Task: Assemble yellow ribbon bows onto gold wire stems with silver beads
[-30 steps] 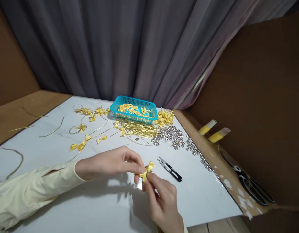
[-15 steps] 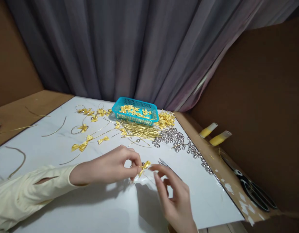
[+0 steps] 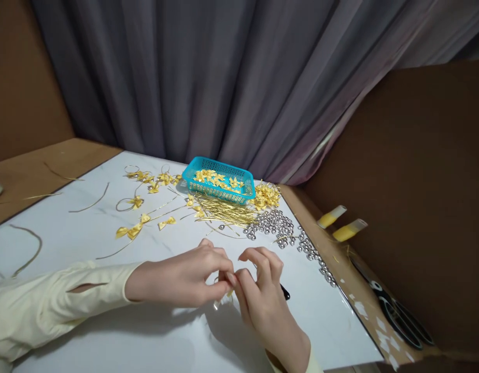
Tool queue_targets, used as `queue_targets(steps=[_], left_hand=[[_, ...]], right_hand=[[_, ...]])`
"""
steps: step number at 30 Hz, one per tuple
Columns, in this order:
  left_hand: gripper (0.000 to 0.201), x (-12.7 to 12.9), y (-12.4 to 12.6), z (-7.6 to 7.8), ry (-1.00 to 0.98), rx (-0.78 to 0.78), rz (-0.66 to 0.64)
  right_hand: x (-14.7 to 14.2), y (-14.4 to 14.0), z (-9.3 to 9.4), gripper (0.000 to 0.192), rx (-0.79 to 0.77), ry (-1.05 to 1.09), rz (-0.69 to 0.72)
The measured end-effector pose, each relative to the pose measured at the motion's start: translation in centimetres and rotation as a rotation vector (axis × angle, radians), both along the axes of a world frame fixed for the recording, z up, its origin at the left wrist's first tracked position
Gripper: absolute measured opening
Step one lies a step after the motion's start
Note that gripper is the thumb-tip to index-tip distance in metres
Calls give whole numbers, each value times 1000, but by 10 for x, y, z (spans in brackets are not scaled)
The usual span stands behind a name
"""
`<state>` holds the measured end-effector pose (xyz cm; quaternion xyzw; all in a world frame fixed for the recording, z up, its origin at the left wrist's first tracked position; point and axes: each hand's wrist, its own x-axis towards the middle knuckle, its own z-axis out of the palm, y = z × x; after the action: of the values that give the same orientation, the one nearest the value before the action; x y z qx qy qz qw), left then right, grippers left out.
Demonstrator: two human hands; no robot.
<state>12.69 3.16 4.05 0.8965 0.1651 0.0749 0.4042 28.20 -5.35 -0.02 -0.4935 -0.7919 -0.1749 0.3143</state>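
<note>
My left hand (image 3: 188, 277) pinches a small yellow ribbon bow (image 3: 229, 296) between thumb and forefinger, low over the white board. Most of the bow is covered by fingers; only a yellow bit and something shiny show below them. Against the left fingertips, my right hand (image 3: 265, 300) has its thumb and forefinger pressed together, its other fingers curled above. What those right fingertips grip is hidden. Behind the right hand, the black end of a tool (image 3: 285, 292) sticks out.
A teal basket (image 3: 239, 196) of yellow bows stands at the back. Before it lie gold cords (image 3: 226, 212) and silver beads (image 3: 274, 223). Looped bows (image 3: 136, 202) are on the left. Large black scissors (image 3: 403, 321) and two yellow-filled tubes (image 3: 350, 230) lie along the right edge.
My right hand has moved left and up to meet the left fingertips, its thumb and forefinger closing there. The bow, plainly seen before, is now mostly covered. The view has shifted slightly.
</note>
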Motion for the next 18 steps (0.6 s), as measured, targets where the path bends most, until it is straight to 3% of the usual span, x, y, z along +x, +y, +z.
queue_targets(steps=[5, 12, 18], left_hand=[[13, 0, 1, -3, 7, -34, 59], [15, 2, 3, -6, 27, -36, 63], [14, 2, 6, -8, 50, -116, 47]], right_hand=[[0, 2, 1, 18, 29, 80, 82], [4, 2, 24, 20, 100, 150, 61], [17, 1, 37, 23, 24, 333, 64]])
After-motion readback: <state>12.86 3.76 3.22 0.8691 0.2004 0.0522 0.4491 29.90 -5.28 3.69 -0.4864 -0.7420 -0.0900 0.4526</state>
